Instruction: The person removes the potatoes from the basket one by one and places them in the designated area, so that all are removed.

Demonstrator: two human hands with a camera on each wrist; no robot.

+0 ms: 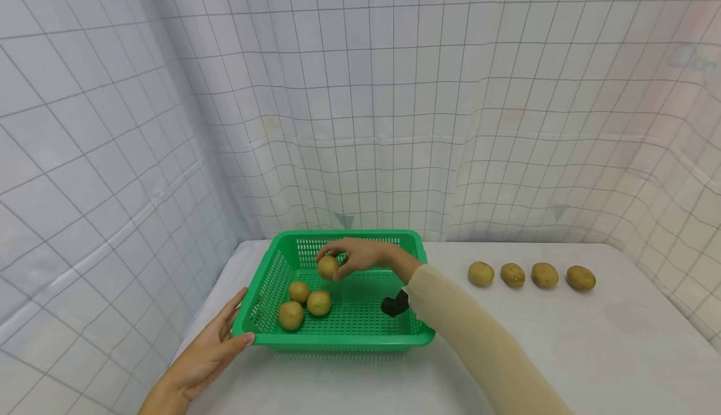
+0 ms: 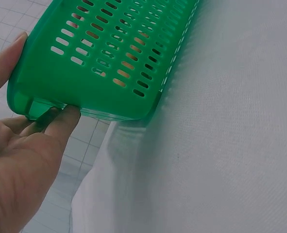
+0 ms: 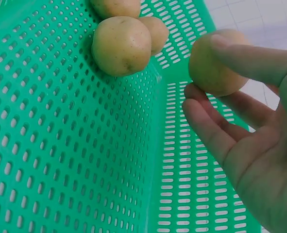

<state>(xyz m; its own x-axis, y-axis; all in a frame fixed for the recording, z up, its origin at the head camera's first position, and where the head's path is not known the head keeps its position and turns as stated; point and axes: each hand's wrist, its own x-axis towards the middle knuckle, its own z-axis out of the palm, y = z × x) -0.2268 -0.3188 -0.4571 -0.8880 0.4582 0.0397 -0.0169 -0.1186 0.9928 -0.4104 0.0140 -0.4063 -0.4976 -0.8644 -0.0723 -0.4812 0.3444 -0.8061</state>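
In the head view, my right hand (image 1: 360,255) is over the back left part of a green plastic basket (image 1: 335,340). Its thumb and fingers grip a round potato (image 1: 327,267); the right wrist view shows that potato (image 3: 216,63) held above the basket floor. Three other potatoes lie together toward the basket's left end, one of them the nearest potato (image 1: 290,316). At the front left corner, my left hand (image 1: 208,349) holds the basket rim, and the left wrist view shows its fingers (image 2: 63,126) against the rim's underside.
To the right of the basket, several potatoes (image 1: 512,275) stand in a row on the white-covered table (image 1: 563,352). A dark object (image 1: 395,303) shows beside the right sleeve; its kind is unclear. White gridded sheets (image 1: 388,102) hang behind and at the sides.
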